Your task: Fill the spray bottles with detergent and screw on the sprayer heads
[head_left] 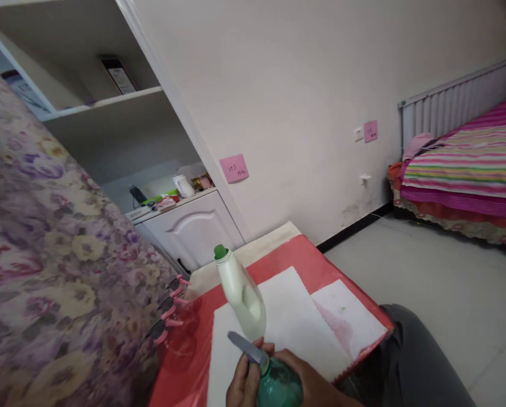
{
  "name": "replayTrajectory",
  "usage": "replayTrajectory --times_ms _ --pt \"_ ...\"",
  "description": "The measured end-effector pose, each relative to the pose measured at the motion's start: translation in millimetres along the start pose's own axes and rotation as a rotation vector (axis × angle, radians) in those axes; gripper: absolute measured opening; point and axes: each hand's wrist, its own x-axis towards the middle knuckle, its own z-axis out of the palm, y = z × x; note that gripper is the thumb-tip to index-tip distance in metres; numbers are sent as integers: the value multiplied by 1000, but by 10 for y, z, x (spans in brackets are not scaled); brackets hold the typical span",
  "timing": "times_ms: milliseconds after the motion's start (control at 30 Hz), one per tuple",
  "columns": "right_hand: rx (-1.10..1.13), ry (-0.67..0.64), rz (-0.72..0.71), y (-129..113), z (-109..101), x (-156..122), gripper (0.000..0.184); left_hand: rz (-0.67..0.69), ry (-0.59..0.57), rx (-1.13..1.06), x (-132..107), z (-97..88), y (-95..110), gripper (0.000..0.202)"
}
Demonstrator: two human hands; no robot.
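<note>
Both my hands are at the bottom edge, closed around a green translucent spray bottle [278,389]. My left hand [241,385] grips it at the neck, just under the grey trigger [247,347]. My right hand [316,384] wraps round the bottle's body from the right. A white plastic bottle with a green cap [241,294] stands just beyond my fingers, leaning left in the picture, on white paper sheets [291,316] that cover a red tabletop [321,260]. Whether my fingers touch the white bottle is unclear.
A floral cloth [53,254] fills the left side, with pink clips [172,308] at its edge. Behind stand a white cupboard [193,226] with small items on top and open shelves [109,102]. A bed with a striped cover [469,164] and a radiator [456,102] are at the right.
</note>
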Motion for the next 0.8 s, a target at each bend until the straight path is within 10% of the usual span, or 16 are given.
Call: replayTrajectory --times_ms 367,800 --pt "-177 119 178 66 196 -192 81 153 187 26 -137 157 -144 38" --pt "-314 138 147 101 141 -198 81 263 126 -44 -159 -93 335 38"
